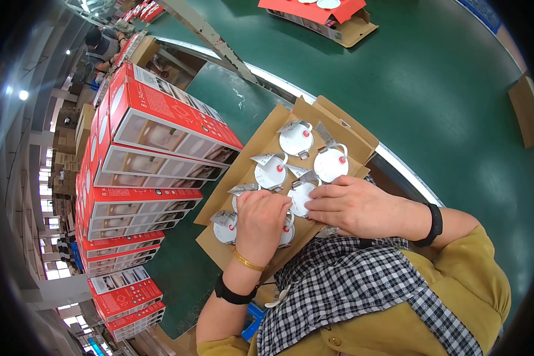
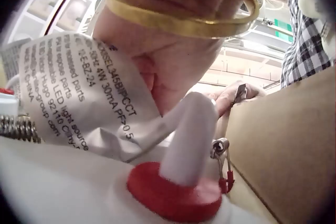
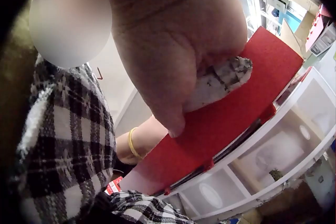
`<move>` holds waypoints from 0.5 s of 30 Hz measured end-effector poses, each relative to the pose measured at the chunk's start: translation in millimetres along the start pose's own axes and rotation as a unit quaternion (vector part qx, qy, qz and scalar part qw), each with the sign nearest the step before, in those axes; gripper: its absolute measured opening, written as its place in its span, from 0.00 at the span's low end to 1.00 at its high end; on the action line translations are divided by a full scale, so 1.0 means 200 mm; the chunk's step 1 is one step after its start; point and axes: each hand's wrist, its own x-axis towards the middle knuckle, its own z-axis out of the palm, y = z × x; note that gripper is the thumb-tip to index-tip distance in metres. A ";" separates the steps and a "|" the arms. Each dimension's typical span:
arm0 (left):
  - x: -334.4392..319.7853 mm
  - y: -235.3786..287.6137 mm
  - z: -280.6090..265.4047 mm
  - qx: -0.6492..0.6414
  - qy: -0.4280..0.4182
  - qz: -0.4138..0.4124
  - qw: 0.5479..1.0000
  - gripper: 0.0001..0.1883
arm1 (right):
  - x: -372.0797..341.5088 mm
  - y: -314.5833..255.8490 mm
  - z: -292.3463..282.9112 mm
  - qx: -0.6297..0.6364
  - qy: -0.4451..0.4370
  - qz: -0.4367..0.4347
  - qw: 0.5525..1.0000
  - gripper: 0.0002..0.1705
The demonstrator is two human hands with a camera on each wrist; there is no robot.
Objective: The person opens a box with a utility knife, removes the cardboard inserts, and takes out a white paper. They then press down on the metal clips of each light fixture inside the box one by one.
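An opened cardboard box (image 1: pixel 210 243) holds several white round LED downlights (image 1: pixel 295 140) with spring clips, white cable loops and printed tags. Over the near-left rows, my left hand (image 1: pixel 261 216) has bent fingers that reach down among the lights; its fingertips are hidden. Close below that wrist are a printed tag (image 2: pixel 79 98) and a cable loop (image 2: pixel 191 134) in a red grommet (image 2: pixel 173 195). From the right, my right hand (image 1: pixel 353 207) lays extended fingers on a downlight (image 1: pixel 302 197). Its thumb overlaps the box's red printed side (image 3: pixel 236 113) in the right wrist view.
Red and white printed cartons (image 1: pixel 166 127) stand in a long row on the left. Another red box (image 1: pixel 314 15) lies at the far side of the green table (image 1: pixel 421 89). A metal post (image 1: pixel 213 38) rises behind the box, and a brown cardboard piece (image 1: pixel 525 110) is at far right.
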 end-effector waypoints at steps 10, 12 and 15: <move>-0.01 0.01 -0.01 -0.011 -0.008 -0.013 1.000 0.04 | -0.02 0.01 0.01 -0.022 0.007 -0.034 0.999 0.22; 0.01 0.02 -0.03 -0.017 -0.012 -0.019 1.000 0.04 | -0.04 0.00 -0.01 -0.011 0.049 -0.032 0.998 0.22; 0.05 0.06 -0.08 -0.010 -0.018 -0.014 1.000 0.05 | -0.11 0.02 -0.07 0.018 0.108 0.018 0.994 0.24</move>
